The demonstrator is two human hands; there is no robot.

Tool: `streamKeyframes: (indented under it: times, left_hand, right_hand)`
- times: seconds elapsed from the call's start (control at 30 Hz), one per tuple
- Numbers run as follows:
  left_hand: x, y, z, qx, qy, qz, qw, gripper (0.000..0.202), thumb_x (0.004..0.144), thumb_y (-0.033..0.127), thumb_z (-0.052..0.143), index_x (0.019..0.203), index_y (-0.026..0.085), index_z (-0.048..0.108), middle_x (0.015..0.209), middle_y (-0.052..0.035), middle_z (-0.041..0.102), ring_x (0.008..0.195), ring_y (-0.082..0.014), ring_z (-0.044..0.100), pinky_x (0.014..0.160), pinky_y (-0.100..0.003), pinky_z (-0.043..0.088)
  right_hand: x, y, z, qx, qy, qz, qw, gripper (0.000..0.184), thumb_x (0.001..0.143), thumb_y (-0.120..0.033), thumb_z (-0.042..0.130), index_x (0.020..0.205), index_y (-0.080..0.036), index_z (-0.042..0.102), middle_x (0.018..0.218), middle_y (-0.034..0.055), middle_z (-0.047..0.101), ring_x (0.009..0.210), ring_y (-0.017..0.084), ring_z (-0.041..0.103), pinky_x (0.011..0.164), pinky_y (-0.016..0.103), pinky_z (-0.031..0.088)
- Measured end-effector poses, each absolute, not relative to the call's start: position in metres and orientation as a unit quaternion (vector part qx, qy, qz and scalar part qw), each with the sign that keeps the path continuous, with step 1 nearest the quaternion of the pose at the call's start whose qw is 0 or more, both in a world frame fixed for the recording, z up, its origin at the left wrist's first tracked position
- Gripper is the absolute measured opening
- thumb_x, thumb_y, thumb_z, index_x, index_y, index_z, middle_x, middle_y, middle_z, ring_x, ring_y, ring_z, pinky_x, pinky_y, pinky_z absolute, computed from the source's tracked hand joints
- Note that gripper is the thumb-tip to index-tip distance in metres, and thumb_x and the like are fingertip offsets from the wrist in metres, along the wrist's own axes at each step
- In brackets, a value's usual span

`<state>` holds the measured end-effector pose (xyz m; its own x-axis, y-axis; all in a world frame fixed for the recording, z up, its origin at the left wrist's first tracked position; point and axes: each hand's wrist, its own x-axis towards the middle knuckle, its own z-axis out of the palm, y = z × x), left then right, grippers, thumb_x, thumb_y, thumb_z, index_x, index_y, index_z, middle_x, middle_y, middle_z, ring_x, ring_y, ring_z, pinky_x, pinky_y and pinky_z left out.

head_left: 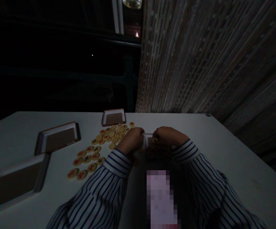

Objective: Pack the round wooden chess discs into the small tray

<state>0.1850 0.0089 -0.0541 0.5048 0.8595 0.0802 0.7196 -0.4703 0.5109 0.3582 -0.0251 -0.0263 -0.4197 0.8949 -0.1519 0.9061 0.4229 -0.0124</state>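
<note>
Both my hands rest close together on a white table. My left hand is curled shut against the left edge of a small white-rimmed tray. My right hand is closed in a pinch on a round yellow game piece over that tray. Several round yellow game pieces with red or black marks lie spread on the table left of my left hand. More pieces trail toward the near left. The light is dim, so what my left fingers grip stays unclear.
Three white-rimmed trays with brown insides lie on the table: one at the back, one at mid left, one at the near left edge. A striped curtain hangs behind the table on the right.
</note>
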Motion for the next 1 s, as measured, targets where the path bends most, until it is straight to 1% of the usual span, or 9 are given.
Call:
streamKeyframes:
  times: [0.13, 0.37, 0.67, 0.77, 0.87, 1.0]
  left_hand:
    - [0.1852, 0.0081, -0.0523, 0.842, 0.473, 0.152, 0.211, 0.031, 0.076, 0.016, 0.041, 0.095, 0.014, 0.065, 0.097, -0.0130, 0.066, 0.092, -0.0215, 0.059, 0.079, -0.029, 0.042]
    - [0.1858, 0.0075, -0.0488, 0.848, 0.480, 0.125, 0.185, 0.032, 0.077, 0.015, 0.040, 0.099, 0.014, 0.063, 0.101, -0.0108, 0.066, 0.095, -0.0194, 0.059, 0.083, -0.028, 0.042]
    - [0.1836, 0.0088, -0.0501, 0.853, 0.474, 0.130, 0.175, 0.032, 0.077, 0.015, 0.040, 0.098, 0.013, 0.063, 0.101, -0.0118, 0.065, 0.094, -0.0199, 0.059, 0.080, -0.027, 0.043]
    - [0.1834, 0.0096, -0.0501, 0.850, 0.478, 0.129, 0.180, 0.031, 0.077, 0.016, 0.040, 0.098, 0.013, 0.063, 0.102, -0.0112, 0.065, 0.095, -0.0190, 0.059, 0.081, -0.026, 0.043]
    - [0.1833, 0.0095, -0.0489, 0.852, 0.478, 0.126, 0.171, 0.030, 0.077, 0.017, 0.041, 0.098, 0.014, 0.063, 0.100, -0.0102, 0.066, 0.094, -0.0186, 0.059, 0.081, -0.025, 0.042]
    - [0.1830, 0.0079, -0.0465, 0.854, 0.475, 0.129, 0.169, 0.031, 0.078, 0.018, 0.041, 0.099, 0.014, 0.062, 0.101, -0.0103, 0.066, 0.095, -0.0188, 0.059, 0.081, -0.026, 0.043]
  right_hand:
    - [0.3577, -0.0227, -0.0289, 0.536, 0.839, -0.053, 0.069, 0.022, 0.074, -0.029, 0.051, 0.087, -0.020, 0.067, 0.083, 0.0075, 0.067, 0.076, 0.019, 0.060, 0.059, 0.025, 0.038]
    - [0.3580, -0.0214, -0.0299, 0.539, 0.834, -0.060, 0.102, 0.026, 0.076, -0.033, 0.047, 0.091, -0.021, 0.065, 0.087, 0.0060, 0.066, 0.075, 0.017, 0.059, 0.060, 0.024, 0.037]
    - [0.3621, -0.0196, -0.0271, 0.539, 0.835, -0.072, 0.084, 0.029, 0.076, -0.037, 0.048, 0.093, -0.022, 0.065, 0.091, 0.0060, 0.067, 0.079, 0.018, 0.060, 0.062, 0.024, 0.038]
    - [0.3631, -0.0183, -0.0261, 0.537, 0.837, -0.070, 0.072, 0.028, 0.078, -0.034, 0.046, 0.094, -0.022, 0.065, 0.094, 0.0060, 0.067, 0.084, 0.018, 0.060, 0.065, 0.024, 0.039]
    - [0.3617, -0.0185, -0.0270, 0.539, 0.837, -0.066, 0.069, 0.027, 0.077, -0.030, 0.047, 0.096, -0.022, 0.065, 0.096, 0.0059, 0.067, 0.088, 0.019, 0.060, 0.070, 0.025, 0.039]
    - [0.3584, -0.0205, -0.0286, 0.539, 0.837, -0.060, 0.071, 0.028, 0.076, -0.032, 0.049, 0.097, -0.022, 0.065, 0.096, 0.0059, 0.067, 0.087, 0.020, 0.060, 0.068, 0.026, 0.040]
